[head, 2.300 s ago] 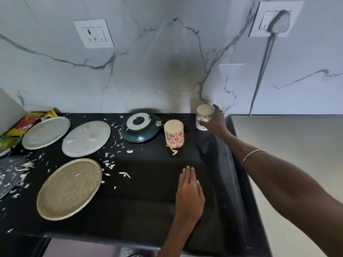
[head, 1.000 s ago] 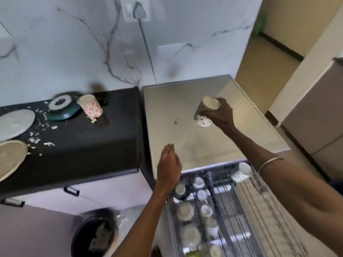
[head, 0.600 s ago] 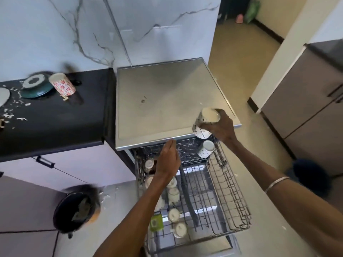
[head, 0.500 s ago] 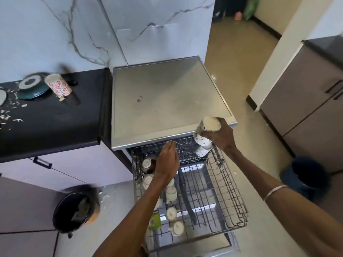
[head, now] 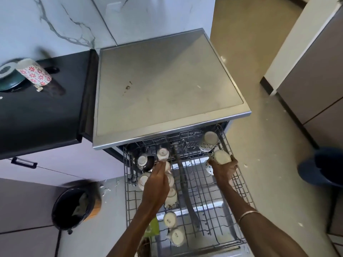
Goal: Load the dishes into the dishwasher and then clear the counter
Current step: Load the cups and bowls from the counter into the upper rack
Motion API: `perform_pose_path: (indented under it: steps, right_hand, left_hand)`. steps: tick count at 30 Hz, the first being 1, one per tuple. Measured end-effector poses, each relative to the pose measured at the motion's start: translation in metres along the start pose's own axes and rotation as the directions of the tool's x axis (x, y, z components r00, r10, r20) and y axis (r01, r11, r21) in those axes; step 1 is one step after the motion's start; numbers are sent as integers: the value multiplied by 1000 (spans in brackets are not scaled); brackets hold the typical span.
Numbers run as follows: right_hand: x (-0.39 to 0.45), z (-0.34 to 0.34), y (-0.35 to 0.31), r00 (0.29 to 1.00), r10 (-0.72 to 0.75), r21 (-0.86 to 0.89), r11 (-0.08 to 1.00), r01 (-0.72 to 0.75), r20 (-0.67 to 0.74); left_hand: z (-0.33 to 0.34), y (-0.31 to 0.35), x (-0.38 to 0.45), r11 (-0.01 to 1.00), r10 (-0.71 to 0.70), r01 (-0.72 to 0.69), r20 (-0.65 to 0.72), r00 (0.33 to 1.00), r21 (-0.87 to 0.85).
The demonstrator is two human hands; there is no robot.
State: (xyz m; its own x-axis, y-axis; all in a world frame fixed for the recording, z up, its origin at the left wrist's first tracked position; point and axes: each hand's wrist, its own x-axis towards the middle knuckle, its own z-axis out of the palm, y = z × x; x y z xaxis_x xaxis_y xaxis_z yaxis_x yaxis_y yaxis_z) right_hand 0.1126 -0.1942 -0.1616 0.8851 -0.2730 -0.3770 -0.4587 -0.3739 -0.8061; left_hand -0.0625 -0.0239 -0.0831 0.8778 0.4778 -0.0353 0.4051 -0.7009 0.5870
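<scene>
The right hand [head: 223, 170] is wrapped round a white dotted cup [head: 220, 158], held upside down w/ its base up, at the right edge of the pulled-out upper rack [head: 239, 186] — low over the wires, though whether it touches them yet I can't tell. Just behind it, in the rack's back right corner, sits a matching dotted cup [head: 208, 140], also inverted. The left hand [head: 156, 184] is flat and empty, fingers together and pointing toward the back, over the left row of cups; it grips nothing, and whether it rests on a cup can't be told.

Down the rack's left side runs a line of small white cups [head: 169, 219], bases up, w/ one dark bowl-like piece near the back left corner. The right half of the rack is mostly bare wire.

Step in hand, as I read it: seating this cup beside its twin. Next move calls for lowering it mouth-down between the tines so it sits steady, then opening the fingers and lifting clear w/o knocking the neighbour.

Loading isn't done — on the black bench [head: 37, 112], near its back edge, a red-flowered cup [head: 34, 74] stands against a dark green lid [head: 8, 80]. The dishwasher's steel top [head: 163, 84] is bare but for a small stain.
</scene>
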Motion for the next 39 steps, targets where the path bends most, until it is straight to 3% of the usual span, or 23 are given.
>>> perform_pose_path:
  steps: [9, 14, 16, 18, 22, 28, 35, 39]
  right_hand:
    - [20, 60, 26, 990, -14, 94, 995, 27, -141]
    - [23, 71, 33, 971, -139, 24, 989, 147, -195]
    - [21, 72, 27, 983, -78, 13, 997, 81, -169]
    - [17, 72, 16, 983, 75, 34, 997, -70, -168]
    - [17, 66, 0, 943, 306, 78, 951, -298, -132]
    - [14, 48, -2, 946, 323, -25, 946, -323, -2]
    - [-2, 28, -12, 930, 367, -116, 923, -367, -23]
    - [-18, 16, -43, 901, 364, -10, 926, -377, -235]
  left_hand:
    - [3, -35, 5, 1000, 21, -21, 20, 1000, 20]
    - [1, -40, 16, 1000, 30, -30, 1, 1000, 6]
    - [3, -40, 18, 1000, 19, -19, 7, 1000, 13]
    - [4, -36, 19, 1000, 24, -24, 12, 1000, 12]
    - [-1, -29, 23, 999, 39, -39, 18, 999, 9]
    - [-9, -23, 29, 998, 61, -61, 25, 998, -2]
    - [-25, -10, 29, 992, 117, -118, 26, 993, 41]
    - [-39, 1, 27, 992, 104, -105, 10, 994, 72]
